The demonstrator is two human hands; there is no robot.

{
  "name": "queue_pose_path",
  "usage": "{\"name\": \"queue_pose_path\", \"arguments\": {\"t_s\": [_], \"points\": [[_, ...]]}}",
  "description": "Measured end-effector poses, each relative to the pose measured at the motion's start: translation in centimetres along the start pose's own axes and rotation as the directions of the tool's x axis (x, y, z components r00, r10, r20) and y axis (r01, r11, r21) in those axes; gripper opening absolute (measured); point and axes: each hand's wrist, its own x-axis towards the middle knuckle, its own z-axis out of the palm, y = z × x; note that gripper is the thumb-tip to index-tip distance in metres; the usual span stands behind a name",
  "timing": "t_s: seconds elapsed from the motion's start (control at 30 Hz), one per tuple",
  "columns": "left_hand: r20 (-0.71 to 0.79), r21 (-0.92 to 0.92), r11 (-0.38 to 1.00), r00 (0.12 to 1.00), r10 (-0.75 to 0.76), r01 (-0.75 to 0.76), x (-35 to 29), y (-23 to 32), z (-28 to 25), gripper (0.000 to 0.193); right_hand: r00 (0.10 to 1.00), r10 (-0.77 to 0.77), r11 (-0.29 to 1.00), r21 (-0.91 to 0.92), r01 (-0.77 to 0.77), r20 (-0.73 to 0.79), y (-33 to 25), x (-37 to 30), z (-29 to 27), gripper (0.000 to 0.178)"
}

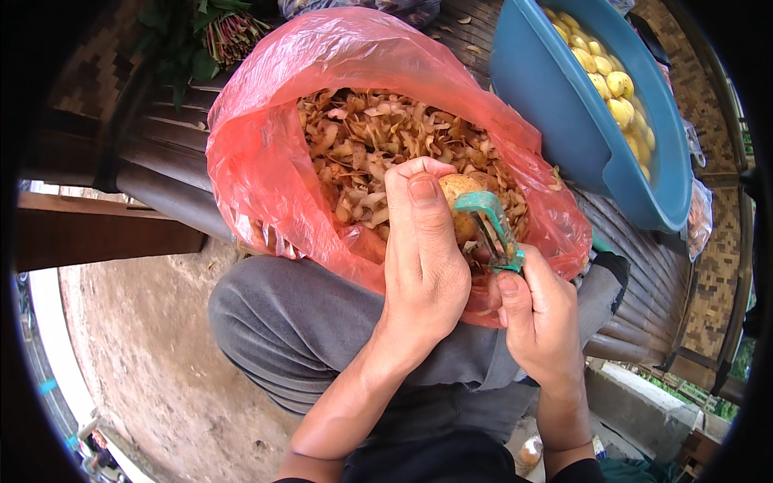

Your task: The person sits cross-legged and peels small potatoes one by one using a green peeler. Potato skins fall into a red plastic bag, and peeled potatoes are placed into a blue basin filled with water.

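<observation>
My left hand (427, 249) is closed round a brown-skinned potato (457, 187), thumb along its top. In my right hand (535, 314) is a green peeler (493, 221), its blade end right against the potato's right side. Both hands are over the near rim of a red plastic bag (266, 153). Inside the open bag lies a heap of brown and pale peelings (378, 133). My left fingers hide much of the potato, and its underside cannot be seen.
A blue tub (555, 105) at the right holds peeled yellow potatoes (616, 84) in cloudy water. Leafy greens with pinkish stems (229, 36) lie at the far left on the bamboo slat bench (169, 157). My grey-trousered leg (298, 322) is below the bag.
</observation>
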Motion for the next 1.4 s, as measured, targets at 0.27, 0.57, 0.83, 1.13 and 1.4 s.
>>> {"name": "queue_pose_path", "arguments": {"t_s": [0.27,0.57,0.83,1.13,1.4], "points": [[0.096,0.12,0.897,0.904,0.416,-0.426,-0.6,-0.4,-0.7,0.041,0.982,0.004,0.985,-0.171,-0.038,-0.19,-0.5,3.0,0.1,0.018],[-0.017,0.106,0.989,0.994,0.108,-0.106,-0.2,-0.8,-0.3,0.038,0.996,-0.033,0.999,-0.046,0.029,-0.078,-1.1,0.5,0.7,0.022],[0.008,0.133,0.988,0.997,0.076,-0.076,0.0,0.4,-0.4,0.062,0.983,0.084,0.996,0.021,-0.081,-0.163,-1.2,3.1,-0.5,0.021],[-0.042,0.101,0.959,0.962,0.27,-0.265,0.1,-0.1,-0.2,0.038,0.981,-0.084,0.971,-0.236,0.042,-0.172,0.1,3.3,0.4,0.017],[-0.097,0.016,0.998,0.993,-0.062,0.064,0.7,0.0,0.4,0.044,0.989,-0.136,0.987,-0.089,0.131,-0.055,-0.7,1.4,-0.4,0.017]]}}
